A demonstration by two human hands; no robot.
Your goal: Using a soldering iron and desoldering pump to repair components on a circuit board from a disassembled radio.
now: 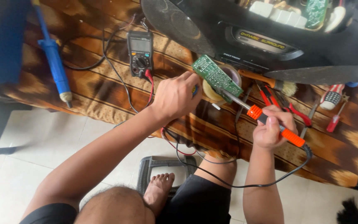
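The green circuit board (217, 77) is a flat rectangle, its face dotted with pale solder points, held tilted above the bench (104, 89) and over a roll of tape (210, 90) just below the black speaker housing (311, 54). The left hand (175, 96) grips the board by its near edge, fingers (186, 79) curled and pressed together around it; the exact pinch is hidden behind the knuckles. The right hand (271, 132) is closed in a fist round the orange and black handle of a soldering iron (266, 121), thumb on top. The iron's bare metal shaft runs up to the left and its tip meets the lower end of the board. A black cord leaves the handle's rear and loops down below the bench edge.

The bench is covered in a brown, tan-striped woven cloth. On it lie a dark multimeter (140, 53) with red and black leads, a blue desoldering pump (54, 62) well to the left, a wooden-handled brush (270, 83), red-handled pliers (282, 105) and a red screwdriver (336, 118) beside the right hand
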